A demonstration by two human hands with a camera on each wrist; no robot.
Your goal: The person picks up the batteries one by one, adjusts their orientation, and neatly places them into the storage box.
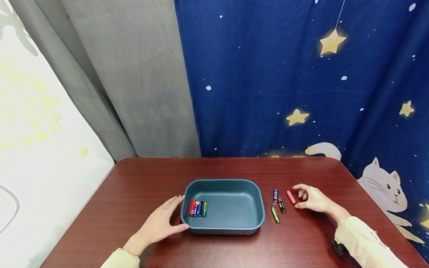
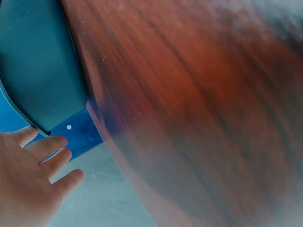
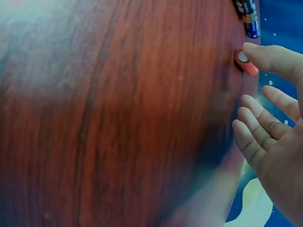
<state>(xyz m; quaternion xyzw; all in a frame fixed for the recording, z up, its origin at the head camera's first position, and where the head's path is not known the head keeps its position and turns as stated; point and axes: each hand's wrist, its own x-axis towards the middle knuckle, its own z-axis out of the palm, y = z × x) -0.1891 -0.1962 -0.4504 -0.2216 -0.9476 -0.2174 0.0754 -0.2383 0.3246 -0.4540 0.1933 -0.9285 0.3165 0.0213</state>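
Note:
A blue-grey plastic basin (image 1: 222,230) stands on the table, with a row of red, blue and green batteries (image 1: 198,209) at its left end. My left hand (image 1: 159,222) rests against the basin's left side, its fingers extended and the thumb at the near corner of the rim. To the right of the basin, a red battery (image 1: 291,197) lies beside my right hand (image 1: 314,200). The thumb and forefinger stand apart around that battery, the thumb tip right at its end in the right wrist view; the other fingers are loosely bent.
Between the basin and the red battery lie a blue battery (image 1: 275,195), a black battery (image 1: 282,206) and a green battery (image 1: 275,214). The dark red wooden table (image 1: 161,175) ends at a blue starry curtain (image 1: 254,93) and a grey curtain (image 1: 140,93).

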